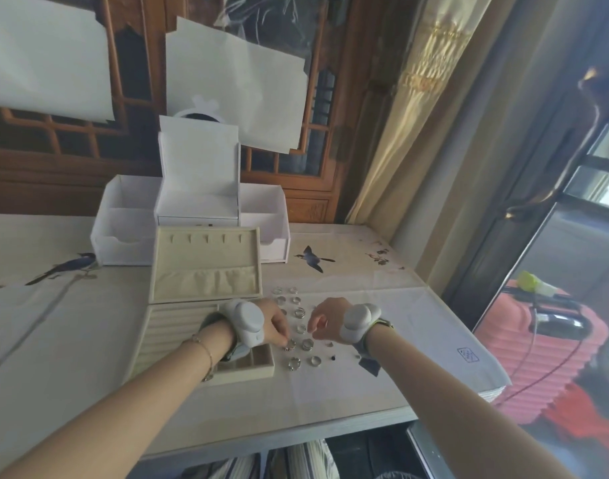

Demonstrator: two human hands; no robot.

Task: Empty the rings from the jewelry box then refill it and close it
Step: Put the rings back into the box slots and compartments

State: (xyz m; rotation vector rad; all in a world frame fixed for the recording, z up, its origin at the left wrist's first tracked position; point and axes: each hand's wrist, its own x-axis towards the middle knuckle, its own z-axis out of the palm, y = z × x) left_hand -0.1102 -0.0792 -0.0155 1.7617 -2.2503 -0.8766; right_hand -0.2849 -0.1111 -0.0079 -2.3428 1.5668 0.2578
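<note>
A cream jewelry box (164, 335) lies open on the table, its lid (206, 264) standing up behind the ring-slot tray. Several silver rings (297, 312) lie in two rows on the cloth to the right of the box. My left hand (273, 323) reaches over the box's right edge and pinches a ring (289, 345) in the near rows. My right hand (325, 319) hovers just right of the rings with fingers loosely curled, holding nothing that I can see. Both wrists wear grey sensor bands.
A white organizer (130, 233) with an open top compartment stands behind the box. A bird-print cloth (365, 271) covers the table. The table's front edge (296, 433) is near me. A curtain (417, 115) and glass door stand at the right.
</note>
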